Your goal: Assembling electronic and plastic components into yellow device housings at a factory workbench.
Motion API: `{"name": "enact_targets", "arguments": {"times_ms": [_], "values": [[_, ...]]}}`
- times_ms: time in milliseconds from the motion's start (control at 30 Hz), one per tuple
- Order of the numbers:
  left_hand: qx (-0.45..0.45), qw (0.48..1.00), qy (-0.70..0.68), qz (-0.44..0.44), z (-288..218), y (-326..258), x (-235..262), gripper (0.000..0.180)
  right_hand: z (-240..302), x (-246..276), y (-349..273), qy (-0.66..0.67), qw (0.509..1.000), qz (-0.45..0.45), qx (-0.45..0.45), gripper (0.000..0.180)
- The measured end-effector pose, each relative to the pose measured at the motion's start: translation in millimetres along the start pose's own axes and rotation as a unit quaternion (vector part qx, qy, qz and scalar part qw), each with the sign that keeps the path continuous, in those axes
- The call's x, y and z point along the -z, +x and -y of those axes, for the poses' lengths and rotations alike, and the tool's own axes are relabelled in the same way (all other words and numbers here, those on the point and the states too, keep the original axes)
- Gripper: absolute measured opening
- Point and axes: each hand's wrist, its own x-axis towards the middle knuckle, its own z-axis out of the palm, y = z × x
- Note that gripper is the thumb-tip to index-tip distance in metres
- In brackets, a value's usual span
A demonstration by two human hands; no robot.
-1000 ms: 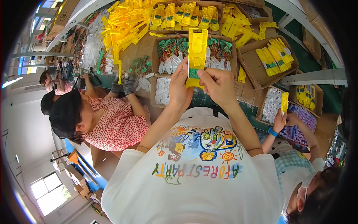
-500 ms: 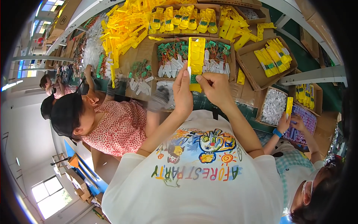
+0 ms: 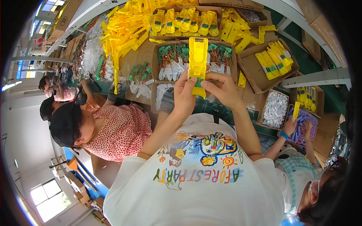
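Note:
Both my hands hold one long yellow plastic housing (image 3: 198, 56) upright in front of my chest. A small green circuit board (image 3: 199, 82) sits in its lower part. My left hand (image 3: 184, 94) is closed around the left edge, its thumb on the board. My right hand (image 3: 222, 90) grips the right edge, thumb pressing by the board's other side. Behind the housing stands a cardboard box (image 3: 155, 56) of green boards with orange wires and white plastic pieces (image 3: 171, 70). The fingers behind the housing are partly hidden.
Beyond lie a box of yellow housings (image 3: 184, 22) and a yellow heap (image 3: 126, 26). At right are a tilted carton (image 3: 247, 71) and a box of white parts (image 3: 274, 109). Co-workers sit close on both sides, one in a red-dotted top (image 3: 117, 130), another holding a yellow housing (image 3: 296, 110).
My left thumb has come down from the housing's side onto the board, and my right hand has shifted slightly lower. The right co-worker's hand has moved over the purple parts.

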Motion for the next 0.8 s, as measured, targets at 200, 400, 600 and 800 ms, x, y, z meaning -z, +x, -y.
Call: {"name": "enact_targets", "arguments": {"times_ms": [200,400,600,800], "values": [[0.002,0.997,0.071,0.024,7.4,0.3,10.0,0.035,-12.7,-12.2,-7.0,-0.165,0.982,-0.052,0.079,0.012],[0.023,0.997,0.074,-0.003,12.0,-0.7,4.9,0.035,-24.2,-13.3,-7.7,0.048,0.996,-0.061,0.032,0.007],[0.030,0.998,0.063,-0.004,10.5,-1.7,0.2,0.035,-17.2,-15.8,-10.9,-0.178,0.967,-0.143,0.116,0.014],[0.010,0.997,0.074,0.004,12.8,-2.6,1.6,0.034,-17.8,-12.6,-10.3,-0.023,0.991,-0.099,0.092,0.014]]}}
